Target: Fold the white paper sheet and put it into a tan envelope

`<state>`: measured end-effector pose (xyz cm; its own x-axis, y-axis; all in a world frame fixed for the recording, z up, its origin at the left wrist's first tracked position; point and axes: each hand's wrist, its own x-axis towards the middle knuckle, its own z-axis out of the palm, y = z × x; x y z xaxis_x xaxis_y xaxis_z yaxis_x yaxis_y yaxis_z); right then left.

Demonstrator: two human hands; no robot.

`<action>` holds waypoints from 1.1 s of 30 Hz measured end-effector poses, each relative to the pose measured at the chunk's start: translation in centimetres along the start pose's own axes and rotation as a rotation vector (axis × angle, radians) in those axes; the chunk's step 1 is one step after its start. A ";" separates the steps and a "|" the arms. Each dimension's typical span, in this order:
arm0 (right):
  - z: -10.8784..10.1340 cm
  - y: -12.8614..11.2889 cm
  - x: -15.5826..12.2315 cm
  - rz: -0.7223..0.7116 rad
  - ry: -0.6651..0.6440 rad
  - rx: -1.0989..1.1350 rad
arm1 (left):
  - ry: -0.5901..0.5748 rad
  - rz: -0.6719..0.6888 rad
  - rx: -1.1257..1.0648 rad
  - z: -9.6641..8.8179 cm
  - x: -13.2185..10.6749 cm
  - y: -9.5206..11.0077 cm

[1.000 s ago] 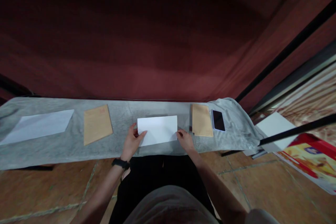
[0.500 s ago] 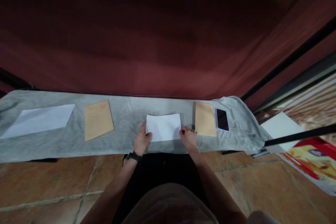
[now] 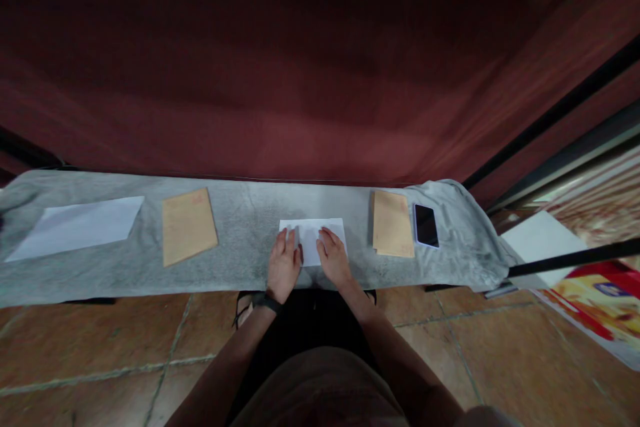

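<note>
A white sheet of paper (image 3: pixel 309 255), looking folded, lies on the grey cloth in front of me. Across its left part rests my left hand (image 3: pixel 285 267), fingers stretched out and pointing away from me; a dark watch (image 3: pixel 267 302) is on that wrist. My right hand (image 3: pixel 334 258) lies over the right part of the paper, its fingers extended too. Both palms face down, and neither hand grips anything. Part of the paper is hidden under the fingers.
Grey cloth (image 3: pixel 245 233) covers the long narrow table. Brown envelopes (image 3: pixel 393 223) and a phone (image 3: pixel 427 225) lie to the right. Leftward are another brown envelope (image 3: pixel 189 227) and a pile of white paper (image 3: pixel 80 228). A dark red curtain (image 3: pixel 310 133) hangs behind.
Both hands have moved inward from the paper's side edges onto its top, and their fingers have straightened out flat. The paper now lies flatter.
</note>
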<state>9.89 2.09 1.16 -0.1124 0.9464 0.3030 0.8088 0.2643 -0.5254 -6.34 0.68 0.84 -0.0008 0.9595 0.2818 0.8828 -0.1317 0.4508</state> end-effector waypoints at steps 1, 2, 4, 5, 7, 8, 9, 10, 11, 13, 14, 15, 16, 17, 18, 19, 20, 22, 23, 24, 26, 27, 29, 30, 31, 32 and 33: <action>0.7 -0.5 0.4 -0.027 -0.019 0.026 | -0.053 0.039 0.024 0.6 0.0 0.6; 1.4 -0.9 0.8 -0.060 -0.050 0.034 | -0.108 0.067 0.049 1.1 0.1 1.1; 2.5 -1.3 1.5 -0.101 -0.115 0.006 | -0.202 0.090 0.098 2.1 0.4 1.8; 2.8 -1.4 1.8 -0.106 -0.143 -0.021 | -0.232 0.090 0.120 2.5 0.6 1.9; 3.2 -1.1 2.1 -0.087 -0.179 -0.079 | -0.254 0.086 0.158 3.0 0.9 1.6; 3.3 -0.9 2.3 -0.072 -0.189 -0.103 | -0.254 0.088 0.170 3.1 1.1 1.4; 3.3 -0.6 2.3 -0.061 -0.195 -0.124 | -0.248 0.088 0.179 3.1 1.2 1.1; 3.3 -0.3 2.4 -0.054 -0.198 -0.141 | -0.239 0.086 0.185 3.1 1.3 0.8; 3.3 0.1 2.5 -0.049 -0.194 -0.157 | -0.229 0.079 0.190 3.1 1.4 0.5; 3.4 0.8 2.6 -0.042 -0.178 -0.183 | -0.205 0.047 0.197 3.0 1.5 -0.1; 3.4 1.1 2.6 -0.040 -0.166 -0.194 | -0.193 0.030 0.200 3.0 1.6 -0.3; 3.4 1.5 2.6 -0.035 -0.153 -0.203 | -0.182 0.016 0.201 2.9 1.6 -0.6; 3.5 1.8 2.7 -0.027 -0.138 -0.212 | -0.171 0.002 0.200 2.8 1.6 -0.8; 3.4 2.2 2.7 -0.017 -0.125 -0.219 | -0.158 -0.009 0.197 2.7 1.6 -1.0; 3.4 2.5 2.7 -0.007 -0.115 -0.227 | -0.143 -0.019 0.192 2.6 1.6 -1.1; 3.2 2.9 2.8 0.004 -0.108 -0.234 | -0.128 -0.030 0.183 2.5 1.5 -1.3; 3.0 3.2 2.8 0.015 -0.105 -0.241 | -0.114 -0.041 0.173 2.3 1.5 -1.4; 2.5 4.0 2.7 0.033 -0.105 -0.250 | -0.097 -0.060 0.157 2.1 1.4 -1.7; 2.2 4.3 2.6 0.040 -0.102 -0.255 | -0.093 -0.067 0.153 2.0 1.3 -1.8; 2.0 4.7 2.5 0.047 -0.095 -0.260 | -0.091 -0.074 0.150 2.0 1.3 -2.0; 1.5 5.3 2.1 0.054 -0.075 -0.274 | -0.085 -0.085 0.144 1.9 1.2 -2.3; 1.2 5.6 1.9 0.058 -0.063 -0.281 | -0.081 -0.090 0.139 1.8 1.2 -2.6; 0.7 6.2 1.5 0.071 -0.040 -0.287 | -0.072 -0.103 0.130 1.8 1.0 -3.0; 0.5 6.4 1.3 0.082 -0.029 -0.288 | -0.064 -0.111 0.128 1.7 1.0 -3.2; 0.3 6.6 1.1 0.098 -0.017 -0.288 | -0.051 -0.122 0.130 1.6 0.9 -3.3; 0.1 6.6 0.8 0.119 -0.005 -0.289 | -0.032 -0.134 0.136 1.5 0.9 -3.2; 0.0 6.4 0.7 0.144 0.008 -0.290 | -0.009 -0.145 0.142 1.4 0.8 -3.0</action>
<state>15.03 4.40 -1.99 0.0189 0.9683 0.2489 0.9469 0.0625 -0.3153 -8.33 2.19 -1.46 -0.1285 0.9682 0.2148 0.9314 0.0435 0.3615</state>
